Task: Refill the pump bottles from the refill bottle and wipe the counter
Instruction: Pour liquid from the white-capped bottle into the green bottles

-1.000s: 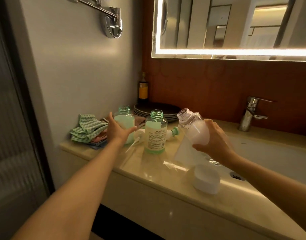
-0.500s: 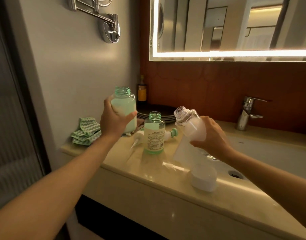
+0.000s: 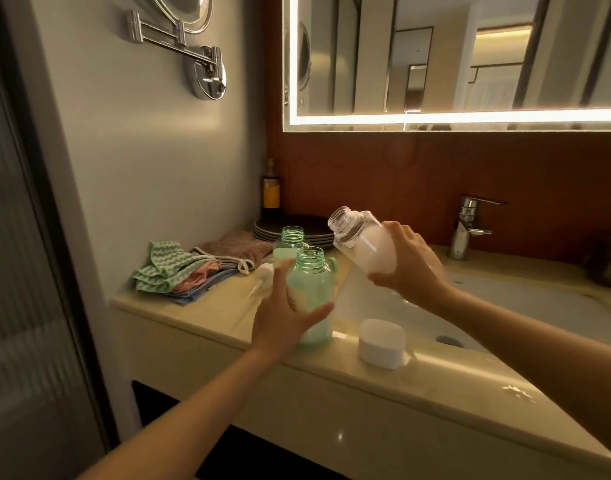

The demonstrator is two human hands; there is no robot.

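My left hand (image 3: 283, 320) grips a green pump bottle (image 3: 312, 289) with its neck open, its base at the counter (image 3: 200, 317) near the front edge. A second open green bottle (image 3: 292, 239) stands right behind it. My right hand (image 3: 409, 268) holds the clear refill bottle (image 3: 361, 242), which has white liquid inside. It is tilted to the left, its open mouth just above and right of the front bottle's neck. A white pump head (image 3: 264, 271) with its tube lies on the counter to the left. A white cap (image 3: 380, 342) sits by the sink.
Folded cloths (image 3: 172, 270) lie at the counter's left end, with a brown cloth (image 3: 235, 249) behind them. Dark plates (image 3: 318, 226) and a dark bottle (image 3: 271, 192) stand at the back wall. The sink basin (image 3: 511, 306) and faucet (image 3: 466, 226) are to the right.
My left hand picked up a green bottle from the back left, lifted it, then brought it down to the front of the counter beside the refill bottle. My right hand kept the refill bottle tilted.
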